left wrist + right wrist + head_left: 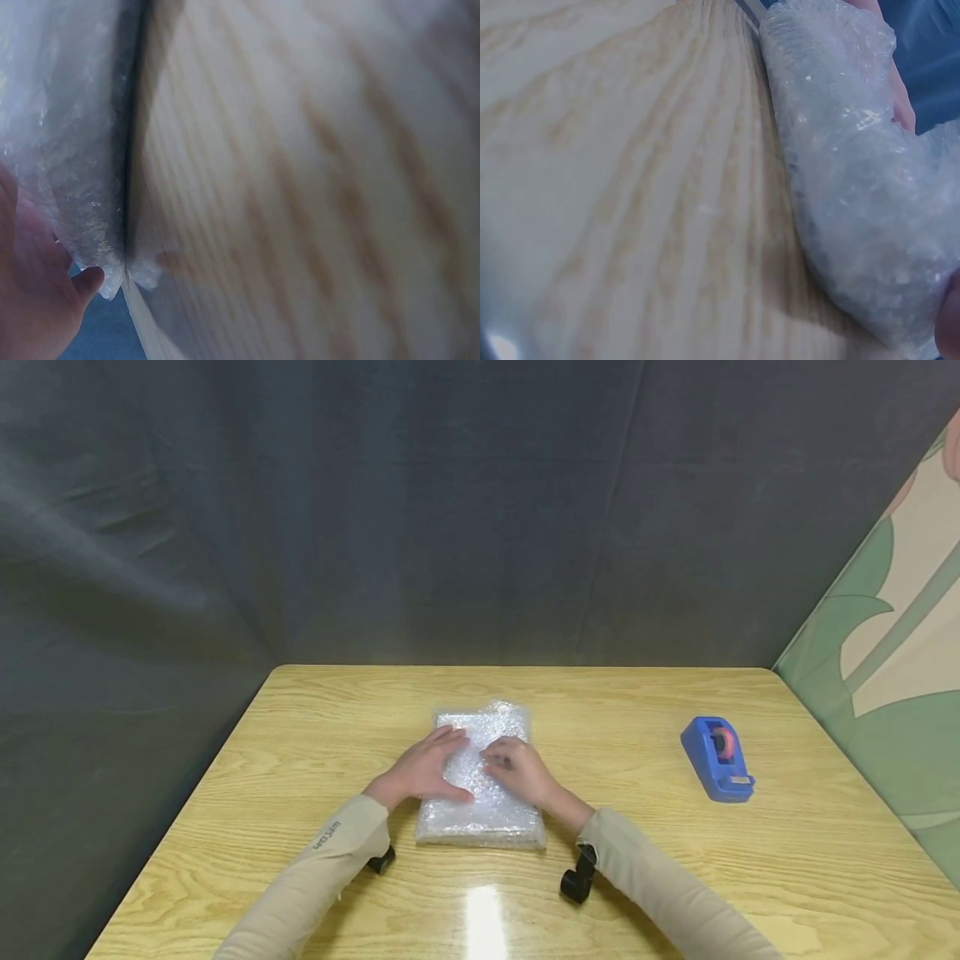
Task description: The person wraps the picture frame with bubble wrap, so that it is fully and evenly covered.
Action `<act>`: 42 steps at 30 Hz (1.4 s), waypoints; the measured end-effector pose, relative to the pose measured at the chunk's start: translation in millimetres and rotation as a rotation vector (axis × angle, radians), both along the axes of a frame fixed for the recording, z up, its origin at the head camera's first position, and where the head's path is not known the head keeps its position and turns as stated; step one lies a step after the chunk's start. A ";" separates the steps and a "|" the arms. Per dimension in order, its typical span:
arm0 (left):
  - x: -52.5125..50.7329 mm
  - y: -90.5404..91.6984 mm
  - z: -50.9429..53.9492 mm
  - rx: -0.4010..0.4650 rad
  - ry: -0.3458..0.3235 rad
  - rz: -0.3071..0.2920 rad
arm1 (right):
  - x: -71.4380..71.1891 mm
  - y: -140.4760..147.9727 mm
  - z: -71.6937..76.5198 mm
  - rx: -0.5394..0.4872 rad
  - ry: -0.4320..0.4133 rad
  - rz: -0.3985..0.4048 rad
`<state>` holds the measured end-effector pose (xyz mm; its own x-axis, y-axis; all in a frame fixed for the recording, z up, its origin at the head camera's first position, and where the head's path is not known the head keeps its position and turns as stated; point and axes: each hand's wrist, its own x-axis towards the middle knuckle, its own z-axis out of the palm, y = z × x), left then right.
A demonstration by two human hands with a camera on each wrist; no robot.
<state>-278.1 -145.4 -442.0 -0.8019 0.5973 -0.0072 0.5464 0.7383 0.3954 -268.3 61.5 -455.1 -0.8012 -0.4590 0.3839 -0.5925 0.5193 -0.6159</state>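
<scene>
A flat rectangular package in clear bubble wrap lies on the table in front of me. My left hand rests on its left part, thumb and fingers spread. On the right part is my right hand, its fingers bent and the tips near the package's middle; whether they pinch the wrap is too small to tell. In the left wrist view, the left hand shows beside the bubble wrap. Only a bit of a finger appears at the right wrist view's edge, against the wrap. What the wrap encloses is unclear.
A blue tape dispenser with a pinkish roll stands to the right on the wooden table. Behind the table hangs a dark curtain. A patterned wall covering is at the right.
</scene>
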 end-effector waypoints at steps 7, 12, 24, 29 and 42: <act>-0.9 0.6 -0.3 -0.016 -0.011 0.013 | -0.1 -0.8 2.6 0.008 -0.021 -0.006; -0.5 0.2 -1.2 -0.007 -0.007 0.011 | 1.1 -2.0 3.2 -0.002 -0.056 -0.027; -2.4 -0.2 -1.7 -0.008 0.008 0.001 | 1.4 -10.4 5.2 0.008 0.009 -0.082; -2.3 0.0 -1.3 -0.006 0.007 0.002 | 1.2 -13.9 6.5 -0.005 -0.016 -0.133; -3.1 -1.3 -2.4 0.000 -0.006 0.000 | 1.9 -20.6 4.2 0.061 0.013 -0.201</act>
